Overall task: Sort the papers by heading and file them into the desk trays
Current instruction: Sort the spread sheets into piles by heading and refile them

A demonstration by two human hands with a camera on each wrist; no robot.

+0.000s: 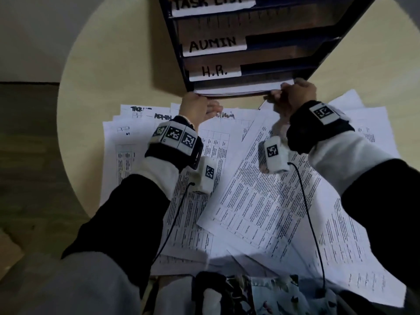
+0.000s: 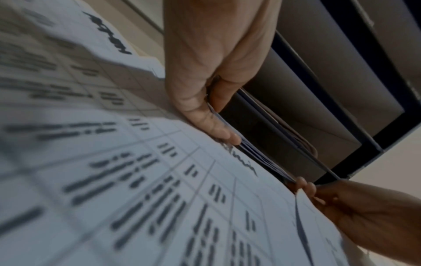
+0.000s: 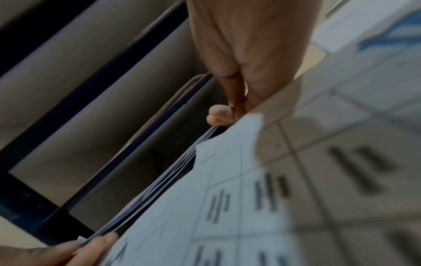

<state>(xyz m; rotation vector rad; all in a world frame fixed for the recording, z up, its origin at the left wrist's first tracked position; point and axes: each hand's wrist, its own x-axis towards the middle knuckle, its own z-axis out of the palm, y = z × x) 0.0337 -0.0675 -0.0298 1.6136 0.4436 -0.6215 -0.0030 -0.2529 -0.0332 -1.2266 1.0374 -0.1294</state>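
A dark blue tray rack stands at the back of the table, with paper labels TASK LIST, ADMIN and H.R.. A thin stack of white papers lies half inside the lowest slot, under the H.R. label. My left hand pinches the stack's left corner, my right hand its right corner. In the left wrist view the left hand grips the sheet edges at the slot mouth. The right hand does the same in the right wrist view.
Several loose printed sheets with tables and handwritten headings cover the round beige table in front of the rack, overlapping one another under my forearms. Cables hang from both wrist cameras. My lap and patterned clothing are at the bottom edge.
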